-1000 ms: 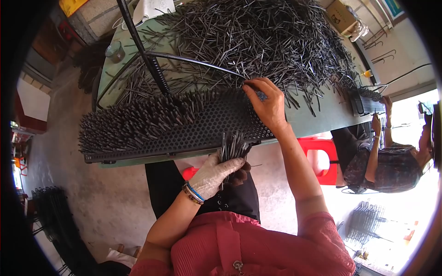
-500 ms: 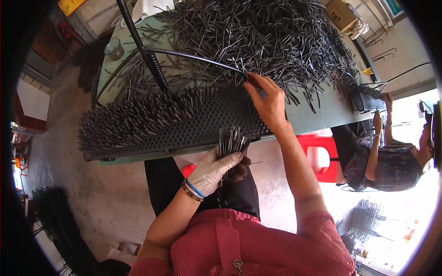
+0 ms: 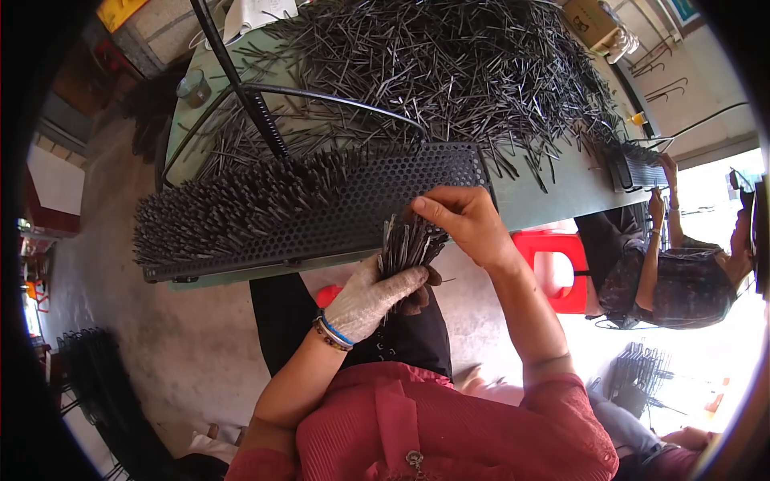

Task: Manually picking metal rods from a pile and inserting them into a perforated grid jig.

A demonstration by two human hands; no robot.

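Note:
My left hand point(image 3: 365, 298), in a pale work glove with dark fingertips, is closed around an upright bundle of thin black strips point(image 3: 405, 247) below the board's front edge. My bare right hand point(image 3: 469, 224) is at the top of that bundle, thumb and forefinger pinched together at the strip ends; its other fingers curl in. Just beyond both hands a long black perforated board point(image 3: 401, 180) rests along the table edge. Dense upright black strips point(image 3: 233, 208) fill its left part. Rows of bare holes show on its right part.
A big heap of loose black strips point(image 3: 449, 64) covers the green table point(image 3: 545, 192). A black metal frame point(image 3: 337, 98) rises behind the board. A glass point(image 3: 195, 88) stands far left. A co-worker point(image 3: 674, 280) sits at right by a red stool point(image 3: 553, 280). Another person point(image 3: 642, 437) shows lower right.
My right hand has come back from the board's far right edge toward me, down to the top of the bundle. My left hand keeps its hold. Another person has appeared at lower right.

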